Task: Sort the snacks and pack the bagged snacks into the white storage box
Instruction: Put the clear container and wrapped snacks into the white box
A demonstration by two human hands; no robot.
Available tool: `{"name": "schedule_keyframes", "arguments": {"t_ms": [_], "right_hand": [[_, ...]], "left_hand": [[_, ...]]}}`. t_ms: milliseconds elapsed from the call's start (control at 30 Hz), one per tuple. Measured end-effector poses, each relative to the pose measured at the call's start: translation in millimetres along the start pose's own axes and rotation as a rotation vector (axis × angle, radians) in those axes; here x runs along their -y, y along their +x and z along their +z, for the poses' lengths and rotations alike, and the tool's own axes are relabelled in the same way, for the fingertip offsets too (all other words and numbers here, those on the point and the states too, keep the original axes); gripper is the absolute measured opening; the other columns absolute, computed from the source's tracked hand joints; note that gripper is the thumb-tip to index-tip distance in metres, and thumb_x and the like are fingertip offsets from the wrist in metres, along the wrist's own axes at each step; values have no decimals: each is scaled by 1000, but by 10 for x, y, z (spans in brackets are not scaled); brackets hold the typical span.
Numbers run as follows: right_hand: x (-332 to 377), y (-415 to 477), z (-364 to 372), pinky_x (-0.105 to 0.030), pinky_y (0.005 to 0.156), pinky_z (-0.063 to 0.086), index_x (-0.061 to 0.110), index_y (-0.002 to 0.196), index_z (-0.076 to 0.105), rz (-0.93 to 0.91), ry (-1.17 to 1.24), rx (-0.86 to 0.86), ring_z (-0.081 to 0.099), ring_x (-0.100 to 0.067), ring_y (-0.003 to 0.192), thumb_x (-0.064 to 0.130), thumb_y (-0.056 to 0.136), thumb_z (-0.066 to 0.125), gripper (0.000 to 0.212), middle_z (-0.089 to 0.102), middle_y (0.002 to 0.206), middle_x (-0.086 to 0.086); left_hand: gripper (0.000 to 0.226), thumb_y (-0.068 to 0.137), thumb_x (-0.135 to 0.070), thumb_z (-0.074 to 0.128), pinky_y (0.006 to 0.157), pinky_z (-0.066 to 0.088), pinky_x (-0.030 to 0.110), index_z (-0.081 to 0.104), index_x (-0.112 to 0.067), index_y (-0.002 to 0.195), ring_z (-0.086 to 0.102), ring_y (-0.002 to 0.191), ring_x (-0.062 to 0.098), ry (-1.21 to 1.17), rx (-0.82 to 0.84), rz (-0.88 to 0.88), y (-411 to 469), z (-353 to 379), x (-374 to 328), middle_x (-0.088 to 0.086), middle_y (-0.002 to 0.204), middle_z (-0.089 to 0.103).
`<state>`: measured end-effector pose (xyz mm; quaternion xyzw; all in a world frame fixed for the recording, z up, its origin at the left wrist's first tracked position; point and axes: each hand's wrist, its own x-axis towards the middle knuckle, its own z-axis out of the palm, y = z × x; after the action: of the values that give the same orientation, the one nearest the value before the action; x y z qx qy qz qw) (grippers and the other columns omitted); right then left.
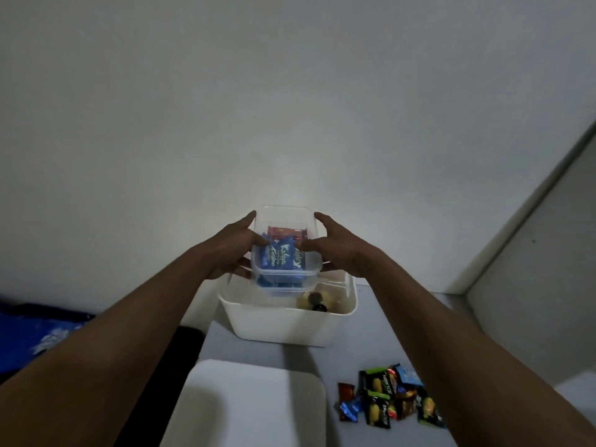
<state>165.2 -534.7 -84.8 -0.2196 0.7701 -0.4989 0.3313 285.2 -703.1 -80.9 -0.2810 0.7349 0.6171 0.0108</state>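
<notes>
The left hand (pixel 230 250) and right hand (pixel 335 250) grip opposite sides of the clear container (pixel 280 221) of wrapped wafers, just above the white storage box (pixel 283 327). This is probably the sorting step. The bagged snacks (pixel 390 395) lie unpacked on the table nearby. Next: keep the container level and set it down.

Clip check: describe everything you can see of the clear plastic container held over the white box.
The clear container is a see-through plastic tub, rectangular with rounded corners. Blue packets lie inside, a red packet behind them. The left hand and right hand grip its opposite sides, holding it, opening toward the camera, over the open white storage box; whether its base touches the box cannot be told.
</notes>
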Motion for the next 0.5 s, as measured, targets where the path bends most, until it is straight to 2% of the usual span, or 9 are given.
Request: {"name": "schedule_keyframes", "arguments": {"t_ms": [100, 167, 233, 333, 400, 500], "right_hand": [[-13, 328, 183, -43, 83, 58, 29, 150, 26, 44, 11, -7, 61, -29, 108, 7, 89, 70, 78, 54, 135, -8], [-53, 502, 306, -37, 73, 58, 28, 150, 26, 72, 37, -9, 64, -24, 99, 6, 88, 70, 79, 56, 127, -5], [-119, 656, 425, -34, 68, 58, 28, 149, 28, 101, 66, -11, 64, -18, 90, 5, 88, 70, 78, 57, 120, -3], [-234, 825, 555, -37, 73, 59, 29, 144, 33, 124, 67, -7, 64, -18, 94, 5, 87, 71, 73, 59, 120, -3], [-326, 897, 611, -37, 74, 59, 30, 135, 40, 121, 51, 2, 64, -17, 95, 3, 87, 69, 62, 62, 119, -4], [-434, 971, 643, -35, 75, 57, 33, 122, 43, 117, 25, -1, 63, -16, 94, 0, 88, 66, 53, 62, 109, 0]], "left_hand": [[66, 95, -5, 48, 87, 55, 52, 30, -43, 145, 67, 100, 33, 4, 10, -21, 304, -184, 96, 7, 120, 63], [64, 94, -3, 46, 86, 55, 48, 33, -43, 142, 66, 100, 31, -5, 24, -61, 477, -285, 200, 5, 118, 64], [65, 93, -3, 47, 82, 55, 44, 32, -41, 144, 64, 106, 32, 18, 37, -101, 625, -365, 313, 6, 125, 61], [74, 90, -6, 53, 81, 54, 38, 26, -42, 149, 62, 107, 29, 28, 45, -148, 811, -436, 470, 6, 130, 59], [67, 89, -3, 56, 76, 54, 36, 36, -37, 143, 62, 101, 25, 33, 67, -150, 898, -432, 561, 7, 121, 63], [65, 89, -1, 57, 83, 55, 41, 37, -33, 142, 62, 105, 29, 22, 75, -174, 1017, -380, 665, 9, 118, 62]]}}
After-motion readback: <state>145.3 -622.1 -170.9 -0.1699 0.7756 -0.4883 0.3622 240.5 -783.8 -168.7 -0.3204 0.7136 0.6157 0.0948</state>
